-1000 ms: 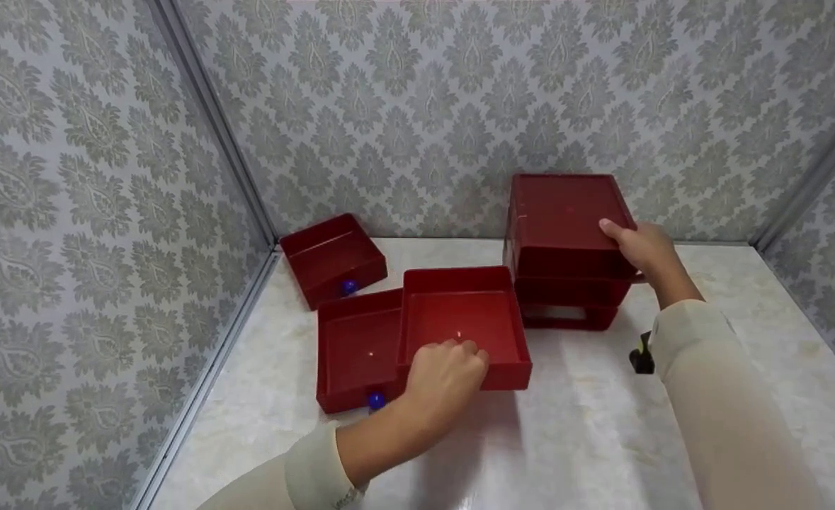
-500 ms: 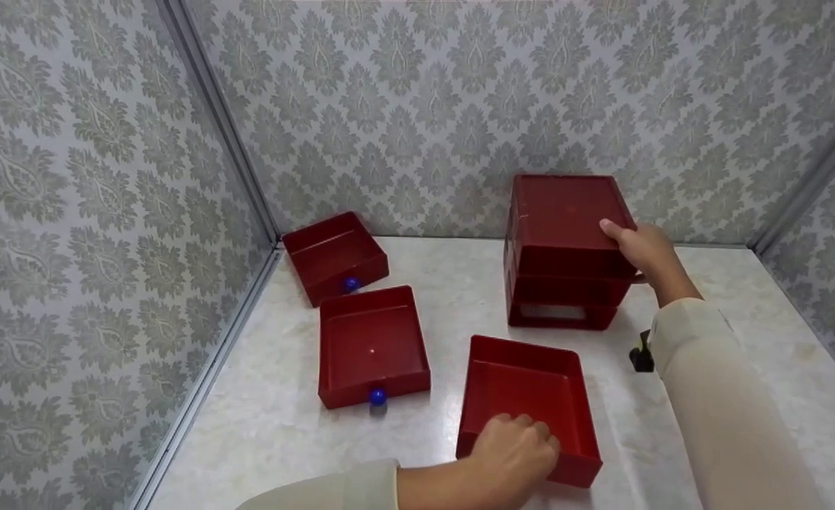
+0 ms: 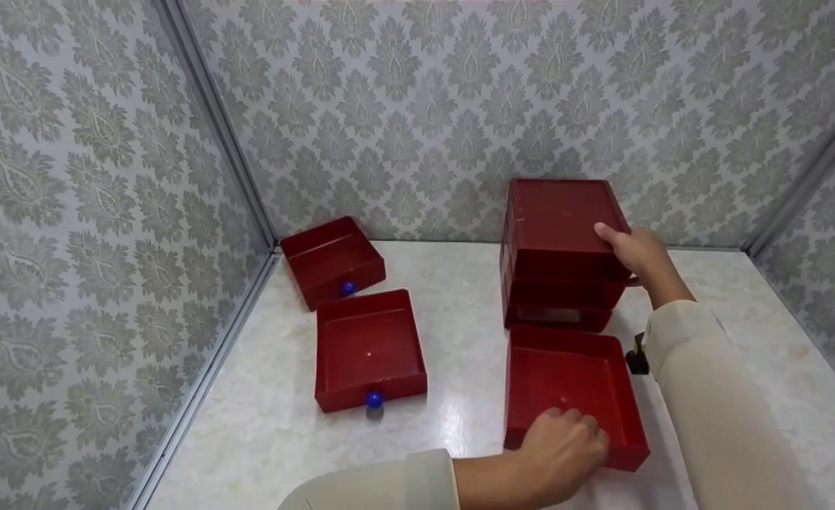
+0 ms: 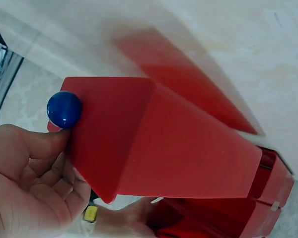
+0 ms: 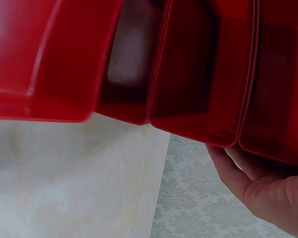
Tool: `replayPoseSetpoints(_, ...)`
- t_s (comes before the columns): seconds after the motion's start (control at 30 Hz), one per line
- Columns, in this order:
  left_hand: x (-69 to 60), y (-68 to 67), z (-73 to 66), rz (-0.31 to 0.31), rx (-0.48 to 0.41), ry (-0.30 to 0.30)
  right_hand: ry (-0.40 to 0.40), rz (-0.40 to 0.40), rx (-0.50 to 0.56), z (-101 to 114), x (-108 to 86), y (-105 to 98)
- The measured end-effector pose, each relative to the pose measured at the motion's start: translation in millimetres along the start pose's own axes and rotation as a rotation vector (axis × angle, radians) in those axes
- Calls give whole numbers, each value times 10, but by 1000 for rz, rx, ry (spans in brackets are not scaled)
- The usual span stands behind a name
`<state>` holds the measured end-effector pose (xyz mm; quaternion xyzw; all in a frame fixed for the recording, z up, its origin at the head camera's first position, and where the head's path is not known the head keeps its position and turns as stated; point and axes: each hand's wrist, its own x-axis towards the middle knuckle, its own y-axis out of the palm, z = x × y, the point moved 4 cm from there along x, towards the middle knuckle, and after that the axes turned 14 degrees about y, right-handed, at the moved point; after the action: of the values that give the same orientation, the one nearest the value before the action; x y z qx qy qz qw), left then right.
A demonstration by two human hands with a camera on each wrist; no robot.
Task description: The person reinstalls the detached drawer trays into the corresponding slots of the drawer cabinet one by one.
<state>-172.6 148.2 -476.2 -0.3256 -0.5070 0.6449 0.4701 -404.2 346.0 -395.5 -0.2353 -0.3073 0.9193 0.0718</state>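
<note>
Left grip (image 3: 564,450) curled, nearer; right grip (image 3: 640,253) clasping, right arm (image 3: 722,404) outstretched.

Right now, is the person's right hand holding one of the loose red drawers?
No, the right hand grips the red cabinet, its thumb on the top, while the left hand holds the nearest drawer.

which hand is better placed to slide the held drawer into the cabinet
Probably the left hand: it holds the drawer by its front, far end facing the red cabinet. The right hand grips the cabinet, so it seems better suited to steadying it.
</note>
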Motion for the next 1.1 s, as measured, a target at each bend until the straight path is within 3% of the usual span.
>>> replayPoseSetpoints(0.2, 173, 73, 109, -55, -11, -41, -1, 0, -5, 6, 0, 0)
replayPoseSetpoints(0.43, 296, 150, 235, -41, 25, -87, -6, -16, -14, 7, 18, -15)
replayPoseSetpoints(0.7, 400, 255, 268, -29, 118, -112, 11, -1, -15, -7, 14, -16)
replayPoseSetpoints(0.83, 444, 304, 364, -24, 126, -133, 9, 3, -14, -5, 11, -18)
replayPoseSetpoints(0.93, 467, 373, 476, -42, 122, -143, 7, -1, -14, -11, 18, -17)
replayPoseSetpoints(1.1, 496, 554, 663, -129, 111, -167, 13, 5, -15, -15, 22, -1)
